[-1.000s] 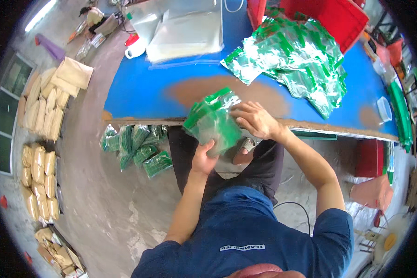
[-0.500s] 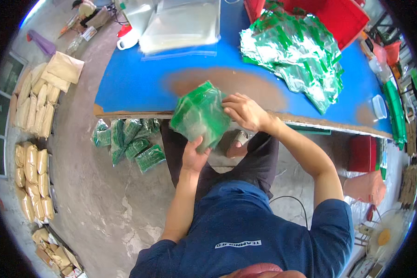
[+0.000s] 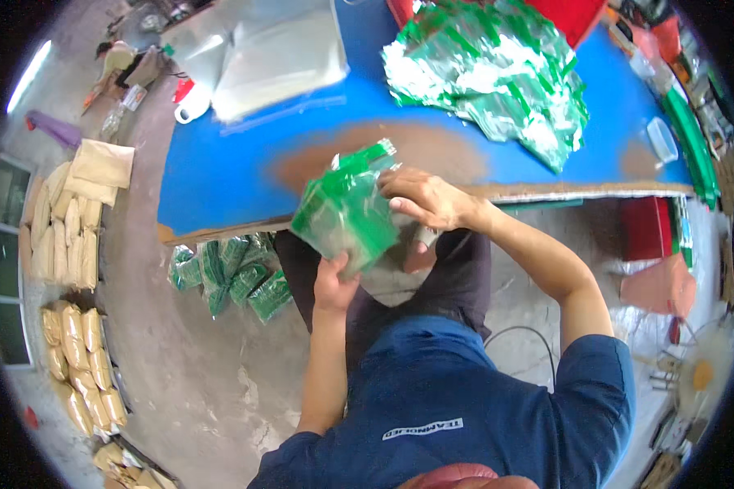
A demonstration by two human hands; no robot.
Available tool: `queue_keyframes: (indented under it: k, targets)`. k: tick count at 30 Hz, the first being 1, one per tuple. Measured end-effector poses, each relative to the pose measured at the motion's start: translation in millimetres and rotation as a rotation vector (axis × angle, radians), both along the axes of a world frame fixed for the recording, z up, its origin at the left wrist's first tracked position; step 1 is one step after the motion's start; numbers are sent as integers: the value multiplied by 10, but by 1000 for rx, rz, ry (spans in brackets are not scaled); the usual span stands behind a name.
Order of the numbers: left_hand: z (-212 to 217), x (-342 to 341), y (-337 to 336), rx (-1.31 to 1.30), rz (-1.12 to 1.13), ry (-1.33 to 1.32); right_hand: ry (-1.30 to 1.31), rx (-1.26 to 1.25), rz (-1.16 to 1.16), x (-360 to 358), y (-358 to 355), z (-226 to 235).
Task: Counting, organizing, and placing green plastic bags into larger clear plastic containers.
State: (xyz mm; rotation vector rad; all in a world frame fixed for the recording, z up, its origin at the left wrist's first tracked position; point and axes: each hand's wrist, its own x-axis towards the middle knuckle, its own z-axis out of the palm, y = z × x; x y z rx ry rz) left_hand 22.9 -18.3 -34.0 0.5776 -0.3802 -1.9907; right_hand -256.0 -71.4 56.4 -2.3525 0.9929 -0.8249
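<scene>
A clear plastic bag filled with green packets (image 3: 347, 208) is held over my lap, just in front of the edge of the blue table (image 3: 220, 175). My left hand (image 3: 334, 281) grips the bag from below. My right hand (image 3: 424, 200) clasps its upper right side. A heap of loose green and silver packets (image 3: 497, 73) lies on the table beyond my right hand.
Several filled green bags (image 3: 228, 273) lie on the concrete floor at my left. Tan sacks (image 3: 69, 236) are stacked along the left wall. Clear plastic sheets (image 3: 277, 57) and a white mug (image 3: 189, 106) sit at the table's far left. Red crates (image 3: 563, 16) stand behind the heap.
The bag has shifted left and been tilted between both hands, and the view has swung slightly. Both hands keep their hold.
</scene>
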Motion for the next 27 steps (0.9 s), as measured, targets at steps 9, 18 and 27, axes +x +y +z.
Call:
queue_keyframes:
  k: [9,18,27]
  targets:
    - [-238,-82,2,114,-49,77,455,-298,-981,-729,13,-230]
    - [-125,-212,32,76,-85,57,219,-306,-1108,-945,94,-67]
    - [-261,-312,-3,108,-109,326,428,-194,-918,-1165,737,-167]
